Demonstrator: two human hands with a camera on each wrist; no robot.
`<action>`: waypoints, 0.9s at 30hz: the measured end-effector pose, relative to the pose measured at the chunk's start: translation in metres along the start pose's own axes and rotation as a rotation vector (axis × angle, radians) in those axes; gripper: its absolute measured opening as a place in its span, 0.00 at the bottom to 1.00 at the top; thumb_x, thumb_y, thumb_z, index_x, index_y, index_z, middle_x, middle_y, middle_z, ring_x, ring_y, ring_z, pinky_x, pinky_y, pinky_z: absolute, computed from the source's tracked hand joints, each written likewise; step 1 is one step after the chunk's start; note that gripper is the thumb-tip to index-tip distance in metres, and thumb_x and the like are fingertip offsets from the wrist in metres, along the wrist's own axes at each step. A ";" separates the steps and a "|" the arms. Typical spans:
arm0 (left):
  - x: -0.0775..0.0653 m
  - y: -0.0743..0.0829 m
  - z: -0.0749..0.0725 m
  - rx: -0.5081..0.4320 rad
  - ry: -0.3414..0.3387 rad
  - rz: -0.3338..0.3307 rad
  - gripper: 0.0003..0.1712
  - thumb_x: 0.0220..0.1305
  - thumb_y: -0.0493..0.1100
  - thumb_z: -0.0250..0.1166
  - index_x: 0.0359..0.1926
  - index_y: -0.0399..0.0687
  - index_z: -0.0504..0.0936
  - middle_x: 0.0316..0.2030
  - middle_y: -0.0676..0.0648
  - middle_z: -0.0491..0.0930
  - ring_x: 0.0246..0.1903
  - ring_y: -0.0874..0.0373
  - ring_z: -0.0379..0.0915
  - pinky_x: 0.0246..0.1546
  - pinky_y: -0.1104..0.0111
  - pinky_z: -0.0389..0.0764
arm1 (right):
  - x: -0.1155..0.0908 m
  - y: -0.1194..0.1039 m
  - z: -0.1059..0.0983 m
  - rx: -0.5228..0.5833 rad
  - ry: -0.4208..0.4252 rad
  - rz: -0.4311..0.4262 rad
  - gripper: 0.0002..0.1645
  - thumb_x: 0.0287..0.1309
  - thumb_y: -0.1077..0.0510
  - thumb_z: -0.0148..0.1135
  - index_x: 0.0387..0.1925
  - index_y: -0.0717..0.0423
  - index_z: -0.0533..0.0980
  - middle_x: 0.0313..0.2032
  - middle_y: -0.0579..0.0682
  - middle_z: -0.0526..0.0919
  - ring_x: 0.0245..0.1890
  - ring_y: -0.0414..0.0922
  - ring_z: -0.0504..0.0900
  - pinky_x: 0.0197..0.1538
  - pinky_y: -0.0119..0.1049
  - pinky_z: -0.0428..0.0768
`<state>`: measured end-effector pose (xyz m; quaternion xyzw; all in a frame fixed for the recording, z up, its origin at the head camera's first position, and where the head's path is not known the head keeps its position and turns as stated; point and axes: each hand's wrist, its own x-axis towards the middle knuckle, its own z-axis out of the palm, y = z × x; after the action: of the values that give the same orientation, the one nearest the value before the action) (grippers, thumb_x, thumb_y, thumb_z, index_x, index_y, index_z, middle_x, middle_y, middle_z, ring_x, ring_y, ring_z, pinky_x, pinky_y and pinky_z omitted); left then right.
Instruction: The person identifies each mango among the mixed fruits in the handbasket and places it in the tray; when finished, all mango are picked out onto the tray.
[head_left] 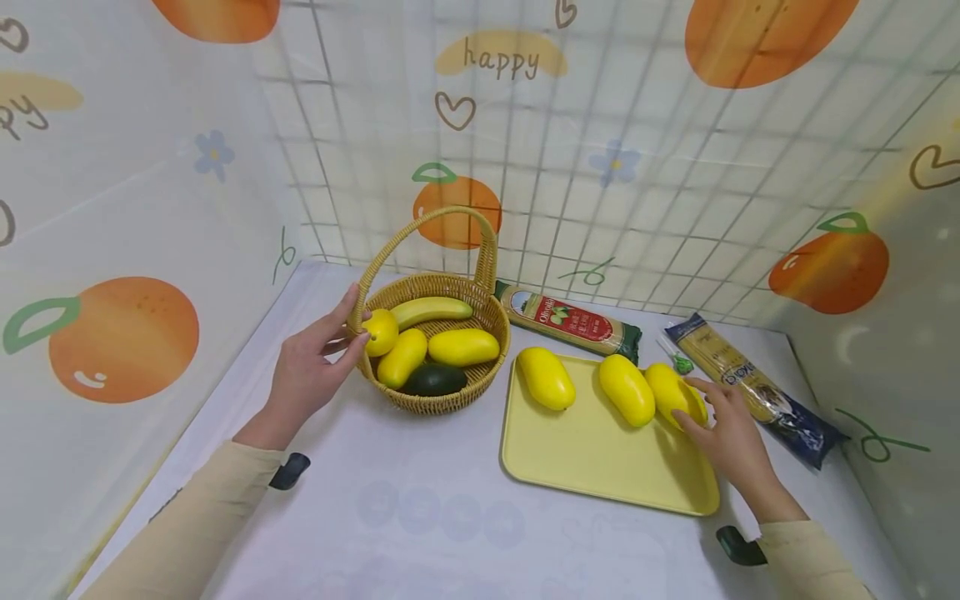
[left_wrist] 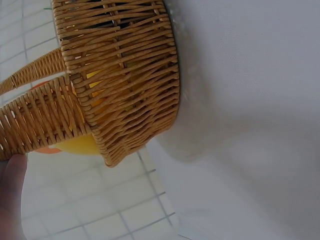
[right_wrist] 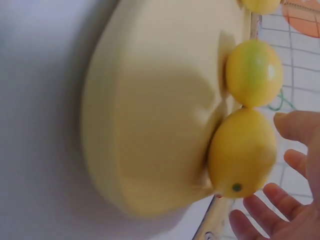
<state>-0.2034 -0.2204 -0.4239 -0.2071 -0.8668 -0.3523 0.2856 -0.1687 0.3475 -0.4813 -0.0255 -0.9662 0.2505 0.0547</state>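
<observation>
A woven basket [head_left: 431, 402] with a tall handle [head_left: 405, 242] stands at centre left. My left hand [head_left: 311, 358] grips the foot of that handle at the rim, thumb in front; the left wrist view shows the thumb [left_wrist: 14, 182] against the wicker. On the yellow tray [head_left: 585, 458], my right hand [head_left: 731, 429] is spread around the rightmost yellow mango [right_wrist: 242, 152], its fingers loosely bent and the thumb a little off the skin. A second mango [head_left: 626, 390] lies close beside that one, and a third mango [head_left: 546, 379] sits at the tray's left corner.
Inside the basket are a banana [head_left: 433, 311], a round yellow fruit [head_left: 381, 333], two mangoes [head_left: 463, 347] and a dark green avocado [head_left: 435, 380]. Behind the tray lie a red-labelled pasta pack [head_left: 570, 319], a blue pasta pack [head_left: 757, 392] and a small green item [head_left: 682, 364].
</observation>
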 end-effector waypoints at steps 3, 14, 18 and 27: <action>0.000 0.000 0.000 -0.005 -0.003 0.002 0.47 0.62 0.32 0.72 0.78 0.60 0.63 0.52 0.44 0.86 0.44 0.47 0.87 0.39 0.58 0.89 | -0.001 -0.008 -0.003 0.002 0.014 -0.044 0.35 0.66 0.51 0.68 0.69 0.60 0.69 0.64 0.74 0.62 0.58 0.73 0.67 0.56 0.76 0.71; 0.000 -0.002 0.000 -0.008 0.001 0.001 0.48 0.62 0.32 0.72 0.78 0.61 0.63 0.52 0.44 0.86 0.44 0.48 0.87 0.39 0.58 0.89 | 0.001 -0.066 0.000 0.090 -0.026 -0.244 0.31 0.63 0.56 0.70 0.66 0.55 0.73 0.64 0.65 0.67 0.64 0.66 0.65 0.63 0.74 0.67; 0.000 -0.001 -0.001 -0.010 0.006 0.002 0.48 0.62 0.31 0.72 0.77 0.60 0.63 0.52 0.46 0.86 0.45 0.48 0.86 0.39 0.58 0.89 | 0.005 -0.092 0.007 0.118 -0.073 -0.312 0.31 0.64 0.55 0.70 0.67 0.51 0.73 0.64 0.61 0.68 0.64 0.62 0.67 0.64 0.69 0.70; 0.000 -0.001 -0.001 -0.011 -0.001 0.004 0.47 0.62 0.32 0.72 0.78 0.61 0.63 0.51 0.43 0.86 0.45 0.47 0.87 0.39 0.58 0.89 | 0.020 -0.152 0.026 0.138 -0.178 -0.445 0.31 0.65 0.50 0.69 0.67 0.45 0.73 0.65 0.54 0.70 0.64 0.57 0.71 0.65 0.61 0.74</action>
<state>-0.2036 -0.2216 -0.4232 -0.2105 -0.8646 -0.3566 0.2846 -0.1952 0.2034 -0.4277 0.2139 -0.9296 0.2991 0.0250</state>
